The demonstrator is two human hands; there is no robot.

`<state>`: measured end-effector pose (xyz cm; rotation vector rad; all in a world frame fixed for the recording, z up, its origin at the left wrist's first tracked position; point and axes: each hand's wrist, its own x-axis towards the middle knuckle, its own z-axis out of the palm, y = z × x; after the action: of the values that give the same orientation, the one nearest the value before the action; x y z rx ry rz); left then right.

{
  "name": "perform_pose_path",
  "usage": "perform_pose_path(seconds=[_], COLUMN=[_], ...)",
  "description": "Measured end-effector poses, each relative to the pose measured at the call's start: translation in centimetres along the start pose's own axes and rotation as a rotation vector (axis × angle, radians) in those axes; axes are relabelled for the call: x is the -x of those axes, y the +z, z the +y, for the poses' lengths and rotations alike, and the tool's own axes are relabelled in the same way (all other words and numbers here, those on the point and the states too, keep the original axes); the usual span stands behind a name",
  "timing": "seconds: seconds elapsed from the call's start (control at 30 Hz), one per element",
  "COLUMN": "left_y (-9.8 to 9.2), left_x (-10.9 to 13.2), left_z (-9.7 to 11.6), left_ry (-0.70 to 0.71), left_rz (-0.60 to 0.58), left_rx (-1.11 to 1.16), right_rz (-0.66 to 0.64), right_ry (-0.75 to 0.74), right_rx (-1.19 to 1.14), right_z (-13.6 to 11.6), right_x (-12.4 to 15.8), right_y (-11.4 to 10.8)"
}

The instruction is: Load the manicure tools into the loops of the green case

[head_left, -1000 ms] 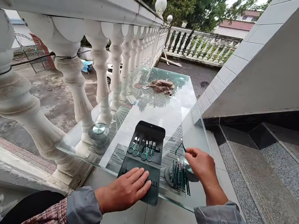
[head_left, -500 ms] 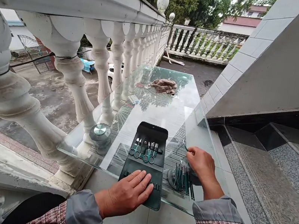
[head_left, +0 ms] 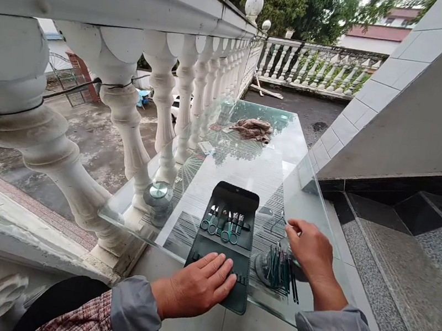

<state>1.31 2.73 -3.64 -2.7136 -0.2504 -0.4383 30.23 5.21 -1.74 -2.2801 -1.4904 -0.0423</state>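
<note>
A dark green tool case (head_left: 234, 201) lies open on the glass table (head_left: 247, 158), with small scissors and clippers (head_left: 223, 225) tucked into its middle band. My left hand (head_left: 197, 285) lies flat with fingers spread on the case's near flap. My right hand (head_left: 310, 249) is curled over a pile of loose thin green-handled tools (head_left: 283, 265) to the right of the case, and its fingertips close on the small nippers (head_left: 279, 219) at the far end of the pile.
A brown cloth (head_left: 252, 128) lies at the table's far end. A round metal fitting (head_left: 158, 193) sits under the glass at the near left. A white balustrade (head_left: 129, 112) runs along the left; a tiled wall and dark steps (head_left: 406, 217) rise on the right.
The view has shifted a little, so everything sits slightly further right. My right hand has edged along the tool pile; my left hand stays flat on the case.
</note>
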Motion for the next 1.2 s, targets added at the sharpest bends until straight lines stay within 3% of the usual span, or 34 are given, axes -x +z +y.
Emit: perform_pose_path(seconds=[0.1,0.27,0.5,0.83,1.2], left_y=[0.0,0.2,0.3,0.3,0.2], left_x=[0.0,-0.1,0.0,0.5,0.9], left_z=[0.0,-0.1,-0.1,-0.2,0.0], left_ry=[0.005,0.002,-0.007,0.025,0.034], left_rz=[0.001,0.031,0.028,0.060,0.077], left_rx=[-0.004,0.005,0.012,0.016,0.001], right_rz=[0.049,-0.045,-0.170,-0.265,-0.359], right_ry=[-0.110,-0.223,-0.275,-0.221,-0.057], right_rx=[-0.227,-0.407,-0.194,0.163,0.194], right_z=[-1.9,-5.3,-8.4,-11.2,-12.4], right_x=[0.9,2.2,2.1,1.0,0.6], right_y=[-0.2,-0.1,-0.1,1.2,1.5])
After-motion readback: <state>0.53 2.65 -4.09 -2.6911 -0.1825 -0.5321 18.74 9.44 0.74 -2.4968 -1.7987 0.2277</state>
